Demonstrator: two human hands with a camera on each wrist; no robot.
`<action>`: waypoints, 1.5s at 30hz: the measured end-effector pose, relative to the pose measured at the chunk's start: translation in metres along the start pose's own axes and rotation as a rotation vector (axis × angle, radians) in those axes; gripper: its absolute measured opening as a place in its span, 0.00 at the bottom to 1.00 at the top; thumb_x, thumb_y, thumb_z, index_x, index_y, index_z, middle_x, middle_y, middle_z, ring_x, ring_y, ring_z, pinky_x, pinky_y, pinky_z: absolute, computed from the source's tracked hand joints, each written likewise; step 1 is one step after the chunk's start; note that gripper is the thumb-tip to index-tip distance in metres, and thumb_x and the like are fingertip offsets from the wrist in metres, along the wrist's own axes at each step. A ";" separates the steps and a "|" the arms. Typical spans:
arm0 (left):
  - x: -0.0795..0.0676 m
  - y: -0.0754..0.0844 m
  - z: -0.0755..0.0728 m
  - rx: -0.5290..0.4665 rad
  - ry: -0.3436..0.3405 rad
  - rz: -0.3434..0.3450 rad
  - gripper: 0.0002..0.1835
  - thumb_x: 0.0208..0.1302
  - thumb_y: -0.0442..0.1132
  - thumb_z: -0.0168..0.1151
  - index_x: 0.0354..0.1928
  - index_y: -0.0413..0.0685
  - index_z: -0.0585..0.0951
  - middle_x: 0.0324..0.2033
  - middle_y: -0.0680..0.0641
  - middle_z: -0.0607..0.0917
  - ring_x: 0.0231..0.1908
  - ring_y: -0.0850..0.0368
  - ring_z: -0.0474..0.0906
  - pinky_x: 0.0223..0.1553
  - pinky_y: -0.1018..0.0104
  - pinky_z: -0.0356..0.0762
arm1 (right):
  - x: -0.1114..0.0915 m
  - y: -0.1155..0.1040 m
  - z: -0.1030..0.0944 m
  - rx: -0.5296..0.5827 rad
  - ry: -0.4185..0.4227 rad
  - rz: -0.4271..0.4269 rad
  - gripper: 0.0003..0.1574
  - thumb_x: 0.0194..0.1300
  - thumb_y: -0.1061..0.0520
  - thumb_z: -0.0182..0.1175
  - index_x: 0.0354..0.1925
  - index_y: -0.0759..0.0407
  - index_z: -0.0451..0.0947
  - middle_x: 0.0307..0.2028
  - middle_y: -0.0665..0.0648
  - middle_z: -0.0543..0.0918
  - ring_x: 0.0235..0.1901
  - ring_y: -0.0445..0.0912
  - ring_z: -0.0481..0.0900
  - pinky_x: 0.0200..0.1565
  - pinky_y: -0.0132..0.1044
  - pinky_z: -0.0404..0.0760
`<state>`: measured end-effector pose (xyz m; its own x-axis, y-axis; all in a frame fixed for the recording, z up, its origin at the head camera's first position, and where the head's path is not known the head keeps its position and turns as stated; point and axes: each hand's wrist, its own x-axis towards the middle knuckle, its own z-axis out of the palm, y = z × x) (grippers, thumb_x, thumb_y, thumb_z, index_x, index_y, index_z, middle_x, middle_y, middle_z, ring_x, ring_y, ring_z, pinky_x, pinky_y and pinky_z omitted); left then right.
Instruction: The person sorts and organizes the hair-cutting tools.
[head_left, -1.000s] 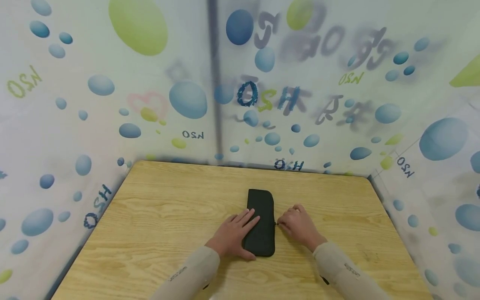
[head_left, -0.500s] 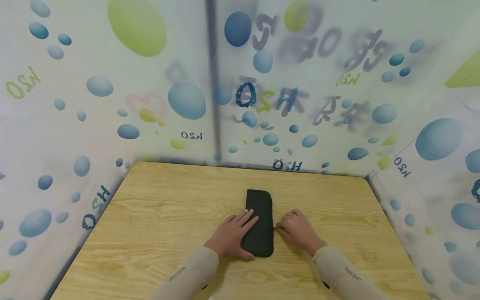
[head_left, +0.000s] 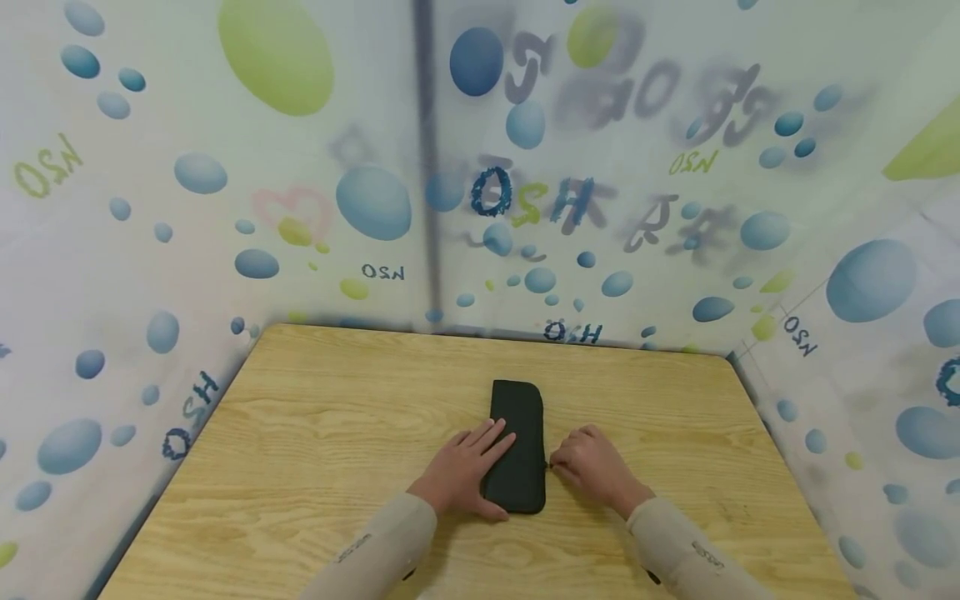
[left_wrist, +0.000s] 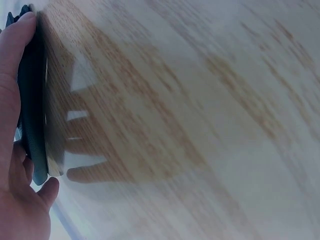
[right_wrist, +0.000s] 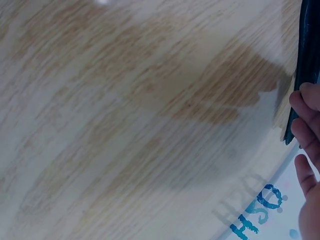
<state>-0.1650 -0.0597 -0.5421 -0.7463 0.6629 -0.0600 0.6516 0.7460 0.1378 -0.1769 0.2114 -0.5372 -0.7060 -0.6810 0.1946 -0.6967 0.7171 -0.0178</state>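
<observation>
A flat black zippered case [head_left: 525, 454] lies lengthwise on the table, its upper right corner rounded. My left hand [head_left: 461, 471] rests on its left side with fingers straight and spread, the thumb at the near end. On the right, my right hand [head_left: 596, 467] has curled fingers and pinches a small zipper pull [head_left: 547, 466] at the case's edge, toward the near end. In the left wrist view, the left hand [left_wrist: 12, 145] overlaps the case's dark side [left_wrist: 34, 100]. The right wrist view catches the right hand's fingers [right_wrist: 307, 107] against the dark edge.
A wooden table [head_left: 337, 417] with light grain carries the case. Around its back and sides stand pale curtain-like walls [head_left: 300, 150] printed with blue and green ovals and mirrored lettering. Beige sleeves [head_left: 386, 537] cover both forearms.
My right hand has slid a short way along the case's right edge toward me, pulling the zipper pull with it. The left hand and the case stay in place; the view shifts slightly.
</observation>
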 end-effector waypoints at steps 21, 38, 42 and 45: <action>-0.001 0.000 -0.001 -0.025 -0.035 -0.029 0.61 0.45 0.81 0.58 0.78 0.62 0.48 0.78 0.52 0.47 0.77 0.56 0.45 0.72 0.54 0.60 | -0.004 -0.003 -0.001 0.092 -0.049 -0.036 0.03 0.60 0.51 0.68 0.34 0.45 0.88 0.31 0.41 0.87 0.34 0.38 0.80 0.48 0.42 0.75; -0.001 -0.002 0.002 -0.046 0.007 -0.019 0.61 0.45 0.81 0.58 0.77 0.61 0.50 0.78 0.51 0.49 0.77 0.54 0.47 0.71 0.53 0.62 | -0.003 -0.004 -0.005 0.111 -0.102 -0.032 0.04 0.62 0.52 0.66 0.35 0.45 0.88 0.31 0.40 0.87 0.34 0.36 0.80 0.49 0.42 0.74; -0.001 0.000 0.005 -0.055 0.044 -0.028 0.60 0.46 0.80 0.59 0.77 0.59 0.53 0.77 0.49 0.52 0.76 0.52 0.50 0.70 0.51 0.63 | -0.003 -0.004 -0.004 0.116 -0.096 -0.003 0.04 0.61 0.53 0.66 0.35 0.46 0.88 0.32 0.41 0.87 0.35 0.37 0.81 0.49 0.43 0.74; -0.001 0.003 0.008 -0.044 0.067 -0.050 0.60 0.47 0.80 0.57 0.77 0.57 0.53 0.77 0.47 0.54 0.76 0.50 0.51 0.69 0.50 0.63 | -0.002 -0.004 -0.004 0.105 -0.078 0.026 0.03 0.61 0.53 0.67 0.35 0.45 0.87 0.32 0.42 0.87 0.34 0.38 0.80 0.49 0.44 0.75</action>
<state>-0.1609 -0.0574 -0.5493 -0.7862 0.6180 -0.0015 0.6078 0.7736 0.1794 -0.1719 0.2103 -0.5334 -0.7289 -0.6748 0.1155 -0.6846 0.7181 -0.1253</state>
